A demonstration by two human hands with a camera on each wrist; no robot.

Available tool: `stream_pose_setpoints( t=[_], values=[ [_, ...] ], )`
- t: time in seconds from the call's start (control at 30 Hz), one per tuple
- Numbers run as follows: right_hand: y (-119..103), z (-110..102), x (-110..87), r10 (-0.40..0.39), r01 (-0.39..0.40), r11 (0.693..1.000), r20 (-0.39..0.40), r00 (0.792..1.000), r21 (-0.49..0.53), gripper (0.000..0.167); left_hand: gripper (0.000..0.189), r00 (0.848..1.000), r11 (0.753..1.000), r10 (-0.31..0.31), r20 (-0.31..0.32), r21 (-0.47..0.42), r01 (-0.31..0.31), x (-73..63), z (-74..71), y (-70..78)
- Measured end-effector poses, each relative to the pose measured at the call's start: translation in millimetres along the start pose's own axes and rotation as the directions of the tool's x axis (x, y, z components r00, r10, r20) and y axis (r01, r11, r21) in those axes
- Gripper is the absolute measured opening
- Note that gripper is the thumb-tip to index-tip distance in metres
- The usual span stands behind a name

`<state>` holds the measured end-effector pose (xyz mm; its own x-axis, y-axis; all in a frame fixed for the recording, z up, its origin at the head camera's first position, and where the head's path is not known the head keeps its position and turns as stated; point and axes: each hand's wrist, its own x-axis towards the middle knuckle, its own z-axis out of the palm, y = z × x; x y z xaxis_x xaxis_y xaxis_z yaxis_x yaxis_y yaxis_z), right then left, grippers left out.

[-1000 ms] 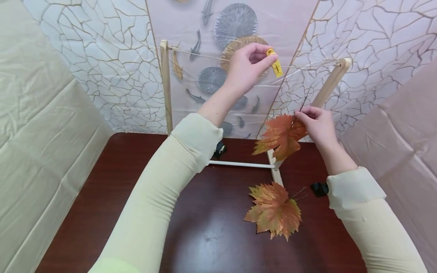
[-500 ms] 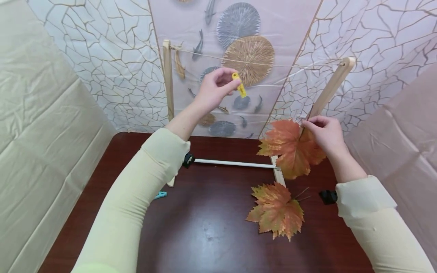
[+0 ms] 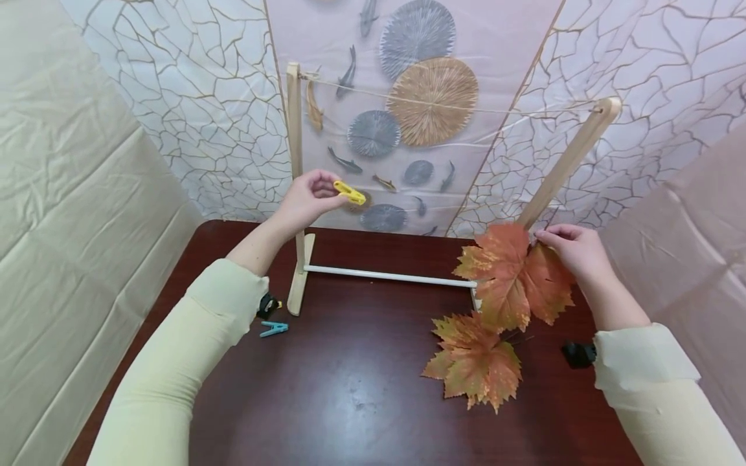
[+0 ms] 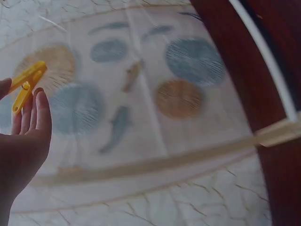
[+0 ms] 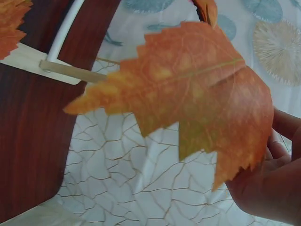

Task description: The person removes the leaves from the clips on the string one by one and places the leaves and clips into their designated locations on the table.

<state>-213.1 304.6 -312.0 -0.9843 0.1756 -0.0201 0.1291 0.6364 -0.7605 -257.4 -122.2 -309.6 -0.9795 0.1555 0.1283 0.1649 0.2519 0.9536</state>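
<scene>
My left hand (image 3: 305,202) pinches a yellow clothespin (image 3: 350,192) between thumb and fingers, in front of the frame's left post. In the left wrist view the clothespin (image 4: 29,84) shows its two legs. On the right, my right hand (image 3: 574,249) pinches an orange maple leaf (image 3: 504,278) near its stem, and the leaf hangs in front of the right post's foot. The leaf (image 5: 197,89) fills much of the right wrist view and partly covers the fingers. More autumn leaves (image 3: 474,366) lie on the table just below it.
A wooden frame stands at the back, with a left post (image 3: 295,129), a right post (image 3: 568,162), a string (image 3: 443,103) between their tops and a white rod (image 3: 384,276) low down. A blue clothespin (image 3: 274,328) lies on the dark red table (image 3: 350,388).
My left hand has moved down and left from the string with the yellow clothespin. The right hand has lowered slightly to the right with the leaf. The blue clothespin has come into view.
</scene>
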Motion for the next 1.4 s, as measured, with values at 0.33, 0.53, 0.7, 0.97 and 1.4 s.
stream_pose_setpoints(
  t=[0.33, 0.53, 0.7, 0.97, 1.4],
  values=[
    [31.2, -1.0, -2.9, 0.049, -0.040, 0.996, 0.110, 0.993, -0.079, 0.028, 0.030, 0.994, 0.992, -0.093, 0.055, 0.091, 0.088, -18.4, -32.1, -53.9],
    [49.9, -4.7, -5.0, 0.088, -0.090, 0.996, 0.184, 0.979, 0.001, 0.021, 0.033, 0.988, 0.977, -0.150, 0.040, 0.157, 0.142, -30.2, -49.6, -84.7],
    [70.1, -6.0, -4.9, 0.076, -0.072, 0.997, 0.225, 0.971, -0.027, 0.020, 0.037, 0.981, 0.964, -0.195, 0.020, 0.186, 0.188, -41.6, -62.1, -107.3],
    [101.1, -4.1, -4.7, 0.077, -0.042, 0.988, 0.244, 0.967, -0.147, 0.053, 0.037, 0.966, 0.937, -0.256, -0.036, 0.235, 0.257, -56.7, -77.6, -153.5],
    [156.2, 12.3, -6.2, 0.106, -0.069, 0.989, 0.303, 0.947, -0.131, 0.040, 0.039, 0.929, 0.898, -0.354, -0.109, 0.237, 0.370, -79.3, -79.3, -210.3]
  ],
)
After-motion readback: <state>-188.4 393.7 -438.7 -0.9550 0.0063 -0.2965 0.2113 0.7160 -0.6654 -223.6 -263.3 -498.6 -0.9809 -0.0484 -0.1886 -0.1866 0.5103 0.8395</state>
